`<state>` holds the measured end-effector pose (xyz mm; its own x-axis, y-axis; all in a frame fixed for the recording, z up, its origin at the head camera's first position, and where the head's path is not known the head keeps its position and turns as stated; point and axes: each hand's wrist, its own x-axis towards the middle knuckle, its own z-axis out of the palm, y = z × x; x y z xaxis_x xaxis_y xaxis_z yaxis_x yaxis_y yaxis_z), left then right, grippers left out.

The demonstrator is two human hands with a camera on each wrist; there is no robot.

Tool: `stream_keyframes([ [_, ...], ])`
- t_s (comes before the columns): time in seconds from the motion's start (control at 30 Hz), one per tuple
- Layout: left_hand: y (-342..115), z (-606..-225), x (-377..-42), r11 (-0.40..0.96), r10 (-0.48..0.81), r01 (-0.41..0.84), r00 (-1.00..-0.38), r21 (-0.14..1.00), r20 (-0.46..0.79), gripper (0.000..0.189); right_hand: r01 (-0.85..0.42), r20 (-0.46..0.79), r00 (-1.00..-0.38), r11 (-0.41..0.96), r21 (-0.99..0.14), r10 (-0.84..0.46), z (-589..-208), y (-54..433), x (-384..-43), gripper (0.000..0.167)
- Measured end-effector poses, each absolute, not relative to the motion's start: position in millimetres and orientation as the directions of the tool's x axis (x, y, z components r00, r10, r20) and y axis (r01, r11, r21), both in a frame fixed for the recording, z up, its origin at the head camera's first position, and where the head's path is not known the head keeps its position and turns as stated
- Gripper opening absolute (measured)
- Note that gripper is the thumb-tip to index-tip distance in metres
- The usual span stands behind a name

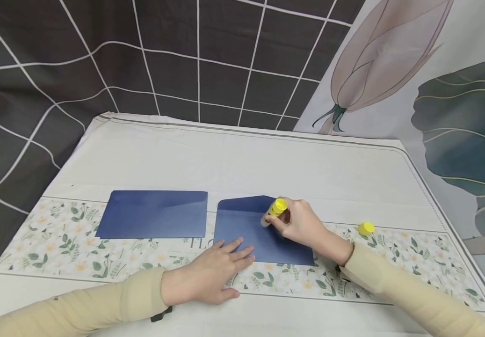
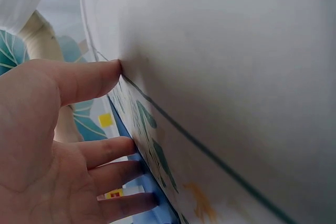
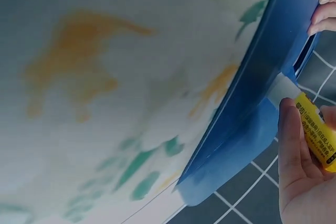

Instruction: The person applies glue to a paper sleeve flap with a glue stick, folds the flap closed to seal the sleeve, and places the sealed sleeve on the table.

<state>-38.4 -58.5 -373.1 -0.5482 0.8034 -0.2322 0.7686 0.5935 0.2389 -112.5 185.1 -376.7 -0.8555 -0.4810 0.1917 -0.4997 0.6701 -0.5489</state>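
Observation:
A blue envelope [image 1: 238, 229] lies on the table with its flap folded up at the far side. My left hand [image 1: 214, 271] rests spread on its lower left edge, fingertips on the paper and thumb on the tablecloth. In the left wrist view the fingers [image 2: 110, 177] are straight against the envelope. My right hand [image 1: 303, 224] grips a yellow glue stick [image 1: 277, 207], tilted with its white end down close to the envelope just below the flap. The right wrist view shows the glue stick [image 3: 315, 129] between thumb and fingers, its pale tip at the blue paper.
Left of this envelope lies a stack of blue envelopes [image 1: 154, 215]. A yellow cap [image 1: 366, 228] stands to the right, beyond my right wrist. The white tablecloth [image 1: 242, 159] has a floral band across it. A dark gridded curtain [image 1: 217, 56] hangs behind the table.

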Motion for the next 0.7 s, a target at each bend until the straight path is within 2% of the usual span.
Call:
stream_keyframes([
  [0.7,-57.7,-370.5,-37.8,0.598,0.799,0.765,-0.548,0.239,-0.247,0.071,-0.402,0.146,-0.909,0.730,-0.553,-0.391,-375.9,219.3,-104.5,0.011],
])
